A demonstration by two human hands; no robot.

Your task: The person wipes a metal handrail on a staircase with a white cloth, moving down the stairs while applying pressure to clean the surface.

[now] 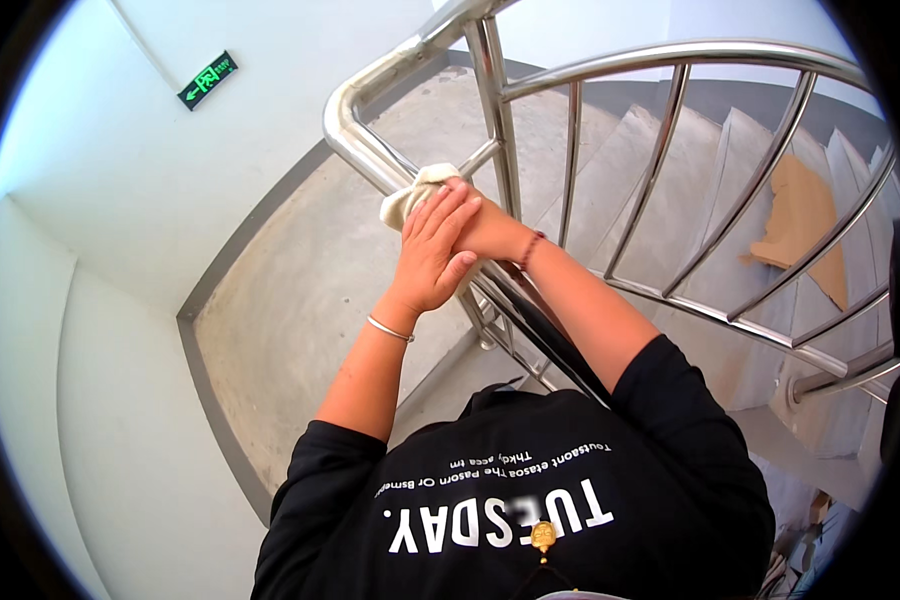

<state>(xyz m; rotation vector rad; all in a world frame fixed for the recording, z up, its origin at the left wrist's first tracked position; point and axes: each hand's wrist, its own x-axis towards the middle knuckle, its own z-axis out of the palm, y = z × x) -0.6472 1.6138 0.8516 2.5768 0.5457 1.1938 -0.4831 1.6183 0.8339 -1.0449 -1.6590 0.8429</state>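
A cream-coloured cloth [411, 201] is wrapped over a polished stainless-steel handrail [367, 154] just past its bend. My right hand [491, 225], with a dark red bead bracelet at the wrist, is closed around the cloth on the rail. Lying partly across it is my left hand [436, 251], which wears a silver bangle [390, 328]. Its fingers reach over the back of the right hand and onto the cloth. The hands cover much of the cloth and the rail beneath.
Curved metal balusters [649, 169] border winding concrete steps [690, 161] at the right. A torn piece of brown cardboard [802, 217] lies on the steps. The concrete landing [292, 270] meets white walls with a grey base band [251, 202]. A green exit sign [208, 80] hangs at upper left.
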